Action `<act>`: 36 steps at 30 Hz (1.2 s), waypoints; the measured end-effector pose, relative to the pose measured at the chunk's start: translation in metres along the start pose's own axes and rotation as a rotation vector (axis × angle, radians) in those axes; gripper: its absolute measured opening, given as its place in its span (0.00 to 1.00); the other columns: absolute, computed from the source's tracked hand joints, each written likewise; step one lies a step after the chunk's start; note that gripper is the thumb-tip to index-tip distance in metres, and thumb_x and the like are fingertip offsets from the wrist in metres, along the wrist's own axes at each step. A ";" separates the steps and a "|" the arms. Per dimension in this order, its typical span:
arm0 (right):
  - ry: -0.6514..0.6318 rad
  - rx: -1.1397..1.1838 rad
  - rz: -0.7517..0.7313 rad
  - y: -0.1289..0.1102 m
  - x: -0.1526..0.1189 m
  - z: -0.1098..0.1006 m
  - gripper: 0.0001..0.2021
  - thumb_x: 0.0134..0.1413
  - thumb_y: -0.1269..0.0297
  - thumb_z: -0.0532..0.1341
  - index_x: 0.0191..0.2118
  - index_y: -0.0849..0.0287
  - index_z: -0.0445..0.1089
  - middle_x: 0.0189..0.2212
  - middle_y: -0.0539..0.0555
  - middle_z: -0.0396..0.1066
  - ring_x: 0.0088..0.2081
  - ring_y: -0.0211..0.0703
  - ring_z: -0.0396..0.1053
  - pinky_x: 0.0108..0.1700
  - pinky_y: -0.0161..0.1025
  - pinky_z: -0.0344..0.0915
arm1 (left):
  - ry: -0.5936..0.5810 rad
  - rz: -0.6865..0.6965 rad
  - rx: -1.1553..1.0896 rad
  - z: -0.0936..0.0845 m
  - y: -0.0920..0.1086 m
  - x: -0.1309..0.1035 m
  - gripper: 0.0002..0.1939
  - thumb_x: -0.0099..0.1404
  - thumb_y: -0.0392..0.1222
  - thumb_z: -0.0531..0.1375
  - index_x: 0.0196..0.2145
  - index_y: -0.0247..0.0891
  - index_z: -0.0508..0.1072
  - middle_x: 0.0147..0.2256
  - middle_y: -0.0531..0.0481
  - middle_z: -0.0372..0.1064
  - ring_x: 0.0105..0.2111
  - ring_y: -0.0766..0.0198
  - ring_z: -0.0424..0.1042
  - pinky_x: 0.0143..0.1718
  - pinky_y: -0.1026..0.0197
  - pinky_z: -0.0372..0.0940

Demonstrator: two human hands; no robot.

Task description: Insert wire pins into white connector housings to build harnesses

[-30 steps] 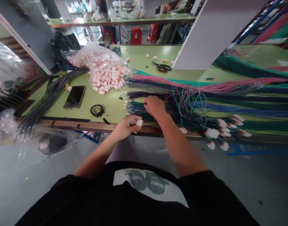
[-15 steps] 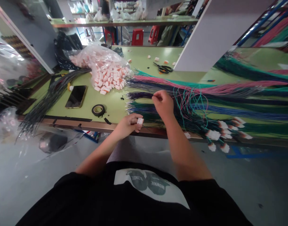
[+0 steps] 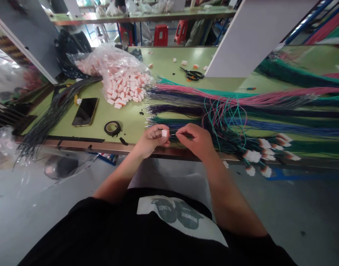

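Observation:
My left hand (image 3: 153,139) is closed on a small white plastic connector housing (image 3: 164,133), pinched between thumb and fingers above the table's front edge. Just to its right, my right hand (image 3: 196,139) is in a pinch, its fingertips close to the housing. A thin wire (image 3: 173,134) shows faintly at those fingertips; most of it is hidden. Behind both hands lie bundles of dark wires (image 3: 169,109), their metal-tipped ends pointing left. Pink wires (image 3: 183,89) run farther back. A heap of white and orange connector housings (image 3: 126,88) spills from a clear plastic bag (image 3: 114,61).
At left lie a phone (image 3: 85,112), a roll of black tape (image 3: 112,128) and grey wires (image 3: 57,107). Black scissors (image 3: 194,75) lie at the back near a white upright panel (image 3: 247,40). Wired connectors (image 3: 252,156) hang over the front edge at right.
My right hand has moved from the dark wire bundle toward me, down and left, close to the housing. My left hand has lifted slightly and turned the housing. The view has shifted a little.

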State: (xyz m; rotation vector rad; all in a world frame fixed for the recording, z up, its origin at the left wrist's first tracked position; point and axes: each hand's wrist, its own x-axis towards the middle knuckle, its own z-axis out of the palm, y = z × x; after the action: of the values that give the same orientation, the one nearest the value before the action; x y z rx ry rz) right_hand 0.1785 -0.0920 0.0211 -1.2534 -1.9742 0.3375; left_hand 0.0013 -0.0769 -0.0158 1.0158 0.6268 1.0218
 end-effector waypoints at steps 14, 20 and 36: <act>0.055 -0.129 -0.129 0.000 -0.003 0.012 0.07 0.52 0.69 0.56 0.26 0.55 0.70 0.26 0.51 0.73 0.31 0.41 0.69 0.36 0.38 0.63 | -0.020 -0.036 -0.037 -0.004 0.000 -0.001 0.22 0.47 0.41 0.70 0.38 0.37 0.67 0.27 0.57 0.69 0.25 0.72 0.70 0.31 0.67 0.68; 0.032 -0.161 -0.048 -0.004 -0.004 0.017 0.07 0.49 0.68 0.56 0.25 0.55 0.71 0.25 0.51 0.74 0.30 0.40 0.68 0.35 0.37 0.61 | -0.002 -0.018 -0.043 0.000 0.001 -0.001 0.23 0.45 0.42 0.71 0.37 0.36 0.68 0.26 0.57 0.69 0.25 0.72 0.70 0.29 0.67 0.69; -0.137 0.015 0.174 -0.006 -0.002 0.017 0.06 0.46 0.70 0.57 0.23 0.59 0.69 0.21 0.50 0.70 0.24 0.36 0.62 0.30 0.34 0.56 | 0.082 0.013 0.075 0.005 -0.004 -0.002 0.19 0.44 0.38 0.68 0.35 0.36 0.69 0.24 0.57 0.69 0.24 0.72 0.69 0.28 0.66 0.69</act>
State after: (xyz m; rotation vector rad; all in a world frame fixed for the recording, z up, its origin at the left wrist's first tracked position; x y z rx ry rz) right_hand 0.1629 -0.0939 0.0127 -1.4296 -1.9757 0.5355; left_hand 0.0059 -0.0814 -0.0177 1.0485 0.7313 1.0623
